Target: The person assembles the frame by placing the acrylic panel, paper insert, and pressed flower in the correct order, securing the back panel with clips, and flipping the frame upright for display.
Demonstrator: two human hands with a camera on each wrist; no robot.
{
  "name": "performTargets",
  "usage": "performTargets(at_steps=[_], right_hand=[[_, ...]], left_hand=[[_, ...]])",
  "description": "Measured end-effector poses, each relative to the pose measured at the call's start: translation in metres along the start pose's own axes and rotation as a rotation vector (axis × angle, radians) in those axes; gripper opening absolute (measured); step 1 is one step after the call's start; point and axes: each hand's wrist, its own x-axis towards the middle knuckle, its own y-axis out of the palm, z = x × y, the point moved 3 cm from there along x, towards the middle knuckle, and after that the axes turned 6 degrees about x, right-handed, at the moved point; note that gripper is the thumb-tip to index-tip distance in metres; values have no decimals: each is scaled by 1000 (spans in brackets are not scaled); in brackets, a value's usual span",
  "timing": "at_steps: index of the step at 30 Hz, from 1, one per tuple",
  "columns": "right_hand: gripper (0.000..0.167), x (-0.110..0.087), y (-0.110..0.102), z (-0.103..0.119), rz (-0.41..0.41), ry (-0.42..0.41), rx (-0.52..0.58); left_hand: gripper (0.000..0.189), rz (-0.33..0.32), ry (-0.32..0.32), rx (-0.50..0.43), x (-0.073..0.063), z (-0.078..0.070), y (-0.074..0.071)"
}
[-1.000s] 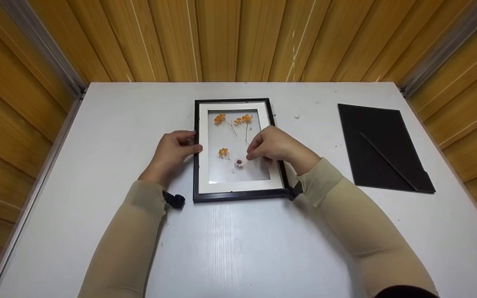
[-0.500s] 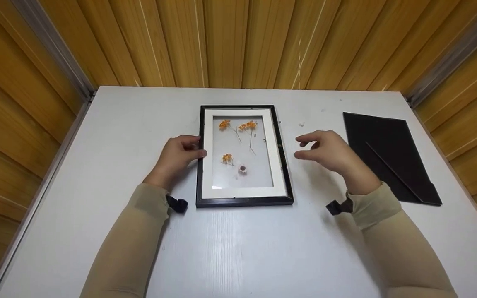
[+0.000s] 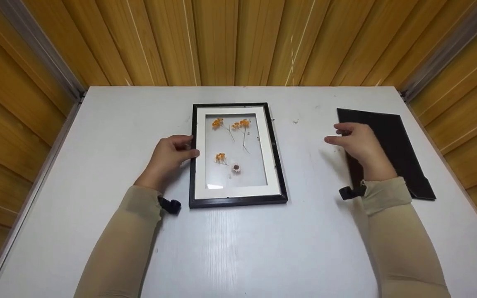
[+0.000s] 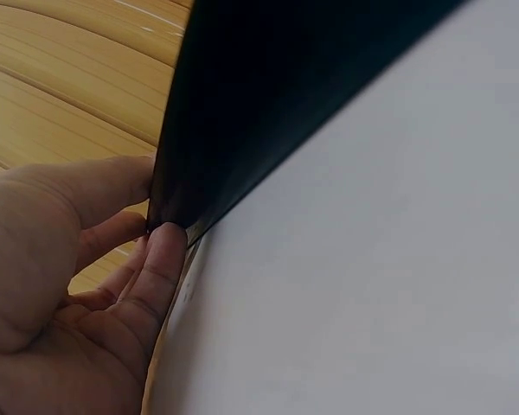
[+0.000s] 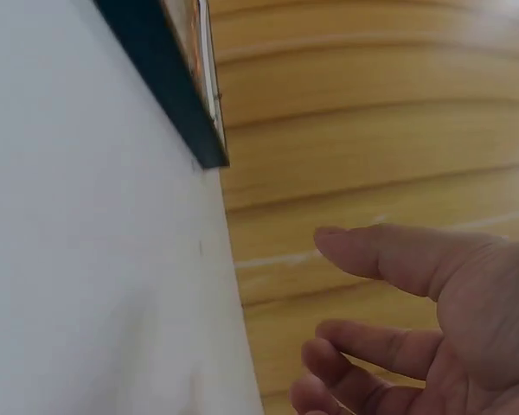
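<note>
A black picture frame with a white mat lies on the table. Behind its glass or clear sheet show several orange dried flowers on thin stems and one pale pink flower with a dark centre. My left hand grips the frame's left edge, thumb on top and fingers against the side; the left wrist view shows this hand at the dark frame side. To the right, my right hand hovers with thumb and fingers apart, holding nothing, partly over a black backing board.
The white table runs up to yellow wood-patterned panels at the back and sides. Tiny bits of debris lie right of the frame. Small dark wrist cameras sit by both cuffs.
My right hand has left the flowers inside the frame and moved right, to the black board's left part. The left hand stays at the frame's edge. A thin stick on the board is now hidden.
</note>
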Motion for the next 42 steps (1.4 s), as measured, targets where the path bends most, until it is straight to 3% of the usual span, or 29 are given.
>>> performTargets(at_steps=[5,10,16,19,23,27,33,42], right_hand=[[94,4,-37,-43,-51,152,59],[109,0,-69,-71,-140,226,70],[121,-6,-94,-105,-212,307,56],[129,-12,-104,-117,-187,363,-20],[141,-19,-113,-124,-71,429,-213],[143,-20,-114,-127,28,414,-337],[139,-17,-112,-129,14,399,-356],[145,-15,-111,-129,28,386,-360]], left_hand=[[59,14,4,9,0,0,1],[59,8,9,19,-1,1,1],[58,4,-9,33,-3,4,-3],[58,6,-12,38,-4,4,-4],[57,6,-10,31,-5,4,-5],[56,4,-6,24,-4,4,-5],[56,-3,-3,23,-2,1,-3],[58,4,6,65,-2,-2,-1]])
